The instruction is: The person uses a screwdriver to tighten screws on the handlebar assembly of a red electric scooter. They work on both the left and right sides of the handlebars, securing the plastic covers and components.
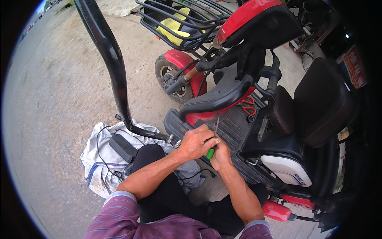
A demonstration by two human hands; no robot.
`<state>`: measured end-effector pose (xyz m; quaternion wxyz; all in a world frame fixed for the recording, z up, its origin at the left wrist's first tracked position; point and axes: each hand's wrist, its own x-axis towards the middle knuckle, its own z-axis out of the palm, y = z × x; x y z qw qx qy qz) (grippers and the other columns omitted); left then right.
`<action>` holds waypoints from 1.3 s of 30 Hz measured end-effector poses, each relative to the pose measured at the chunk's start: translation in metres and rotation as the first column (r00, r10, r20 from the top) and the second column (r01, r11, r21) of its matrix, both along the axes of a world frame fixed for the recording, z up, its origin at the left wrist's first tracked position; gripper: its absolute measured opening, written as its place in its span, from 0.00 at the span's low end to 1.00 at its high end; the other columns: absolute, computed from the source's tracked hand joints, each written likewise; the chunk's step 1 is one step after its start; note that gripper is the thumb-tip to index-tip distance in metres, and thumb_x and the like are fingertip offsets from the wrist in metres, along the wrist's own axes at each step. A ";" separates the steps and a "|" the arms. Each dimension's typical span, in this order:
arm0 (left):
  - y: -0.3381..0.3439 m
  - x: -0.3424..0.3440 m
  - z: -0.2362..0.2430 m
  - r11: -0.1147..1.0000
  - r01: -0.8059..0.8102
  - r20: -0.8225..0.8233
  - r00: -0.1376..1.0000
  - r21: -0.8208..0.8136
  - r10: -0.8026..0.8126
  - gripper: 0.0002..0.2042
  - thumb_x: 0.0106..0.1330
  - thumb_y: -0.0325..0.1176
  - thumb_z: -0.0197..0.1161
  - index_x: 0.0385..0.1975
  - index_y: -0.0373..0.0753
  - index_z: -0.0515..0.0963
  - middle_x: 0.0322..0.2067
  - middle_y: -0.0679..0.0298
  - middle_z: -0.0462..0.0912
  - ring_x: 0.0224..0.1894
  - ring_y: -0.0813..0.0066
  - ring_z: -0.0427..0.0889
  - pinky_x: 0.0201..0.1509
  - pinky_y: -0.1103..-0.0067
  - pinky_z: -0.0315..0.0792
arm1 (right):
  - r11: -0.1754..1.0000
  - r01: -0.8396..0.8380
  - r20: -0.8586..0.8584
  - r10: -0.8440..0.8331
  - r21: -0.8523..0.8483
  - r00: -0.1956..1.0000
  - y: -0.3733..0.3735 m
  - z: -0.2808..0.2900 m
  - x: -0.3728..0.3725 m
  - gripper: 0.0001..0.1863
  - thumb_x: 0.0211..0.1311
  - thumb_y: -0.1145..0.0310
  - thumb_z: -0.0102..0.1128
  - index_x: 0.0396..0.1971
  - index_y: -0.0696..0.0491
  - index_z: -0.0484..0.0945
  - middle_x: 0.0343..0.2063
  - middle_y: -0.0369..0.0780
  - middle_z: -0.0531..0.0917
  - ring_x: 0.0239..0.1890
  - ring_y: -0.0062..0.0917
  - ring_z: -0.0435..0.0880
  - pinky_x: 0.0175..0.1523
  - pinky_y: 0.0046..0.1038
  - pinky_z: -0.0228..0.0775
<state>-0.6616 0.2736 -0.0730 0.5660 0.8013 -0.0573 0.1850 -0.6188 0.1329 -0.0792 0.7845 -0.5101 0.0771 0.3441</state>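
Note:
My hands meet over the footboard of a red electric scooter (202,117). Between them is a screwdriver (210,153) with a green handle and a thin metal shaft pointing up and away from me. My right hand (221,155) is closed around the handle. The fingers of my left hand (197,144) are curled and pinch the screwdriver where shaft and handle meet; part of that grip is hidden. On the ribbed footboard (234,125), just beyond my hands, lie orange-handled scissors (249,106) and a small black roll (250,118).
A bent black tube (109,55) rises at the left. Beside my knee, a black box (122,147) with a cord rests on a white sheet (97,145). The scooter's wire basket (187,20) holds yellow-and-dark gloves (175,30). Its dark seat (322,101) stands at the right.

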 end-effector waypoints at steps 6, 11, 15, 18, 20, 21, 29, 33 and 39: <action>0.005 0.016 0.010 0.932 0.220 0.032 0.975 -0.288 -0.220 0.10 0.68 0.30 0.65 0.45 0.33 0.82 0.40 0.59 0.80 0.46 0.66 0.79 0.51 0.73 0.74 | 0.988 -0.008 -0.123 0.027 0.153 0.992 -0.028 0.034 0.010 0.08 0.68 0.62 0.52 0.33 0.50 0.74 0.26 0.34 0.76 0.22 0.24 0.75 0.28 0.28 0.66; 0.001 0.019 0.014 0.707 0.271 0.077 0.952 -0.653 -0.295 0.08 0.70 0.31 0.64 0.41 0.32 0.82 0.42 0.60 0.81 0.44 0.73 0.80 0.48 0.77 0.76 | 0.968 -0.095 -0.140 0.130 0.234 0.981 -0.029 0.054 0.015 0.07 0.67 0.62 0.55 0.36 0.50 0.75 0.25 0.34 0.77 0.22 0.26 0.76 0.30 0.30 0.66; 0.013 0.029 0.028 0.583 0.195 0.050 0.966 -0.789 -0.256 0.09 0.73 0.34 0.61 0.41 0.34 0.78 0.40 0.58 0.82 0.41 0.73 0.83 0.45 0.77 0.79 | 0.982 -0.165 -0.190 0.179 0.091 0.965 -0.028 0.082 0.012 0.13 0.73 0.60 0.49 0.43 0.54 0.75 0.28 0.37 0.79 0.26 0.24 0.77 0.31 0.28 0.67; 0.033 0.039 0.054 0.385 0.089 -0.018 0.964 -0.919 -0.267 0.08 0.75 0.36 0.57 0.41 0.38 0.73 0.39 0.55 0.84 0.37 0.68 0.87 0.41 0.75 0.81 | 0.961 -0.229 -0.032 0.227 -0.154 0.973 -0.033 0.113 0.008 0.19 0.76 0.58 0.43 0.50 0.58 0.74 0.29 0.40 0.79 0.28 0.23 0.77 0.32 0.26 0.67; 0.047 0.047 0.062 0.307 0.106 0.006 0.950 -0.946 -0.311 0.08 0.75 0.36 0.56 0.41 0.38 0.73 0.38 0.54 0.85 0.37 0.65 0.88 0.37 0.75 0.83 | 0.932 -0.255 0.153 0.300 -0.256 0.942 -0.042 0.129 0.006 0.21 0.72 0.68 0.45 0.61 0.60 0.70 0.36 0.40 0.81 0.29 0.21 0.77 0.32 0.23 0.68; 0.053 0.049 0.063 0.276 0.127 0.028 0.941 -0.953 -0.338 0.07 0.75 0.35 0.56 0.40 0.38 0.73 0.38 0.53 0.85 0.36 0.64 0.89 0.36 0.75 0.83 | 0.902 -0.237 0.240 0.335 -0.360 0.911 -0.041 0.139 0.004 0.23 0.70 0.71 0.46 0.64 0.60 0.68 0.38 0.40 0.81 0.30 0.19 0.78 0.33 0.22 0.68; 0.058 0.051 0.065 0.103 0.269 0.189 0.856 -0.958 -0.481 0.07 0.75 0.33 0.54 0.39 0.36 0.73 0.35 0.49 0.85 0.34 0.62 0.89 0.32 0.74 0.86 | 0.798 -0.025 0.559 0.445 -0.603 0.700 -0.036 0.172 -0.007 0.25 0.63 0.81 0.53 0.62 0.61 0.70 0.43 0.42 0.82 0.37 0.17 0.80 0.42 0.22 0.74; 0.059 0.047 0.064 0.095 0.263 0.187 0.855 -0.960 -0.484 0.07 0.75 0.34 0.54 0.40 0.36 0.73 0.36 0.49 0.85 0.32 0.62 0.89 0.31 0.73 0.86 | 0.785 0.036 0.657 0.491 -0.619 0.572 -0.040 0.166 -0.005 0.23 0.61 0.82 0.53 0.58 0.62 0.74 0.44 0.43 0.83 0.43 0.23 0.85 0.48 0.25 0.75; 0.061 0.046 0.064 0.151 0.264 0.165 0.866 -0.953 -0.472 0.08 0.75 0.35 0.55 0.39 0.36 0.73 0.35 0.51 0.84 0.31 0.64 0.89 0.31 0.73 0.86 | 0.756 0.065 0.676 0.539 -0.651 0.503 -0.041 0.170 -0.001 0.22 0.58 0.83 0.53 0.55 0.63 0.77 0.44 0.45 0.83 0.46 0.26 0.86 0.52 0.27 0.76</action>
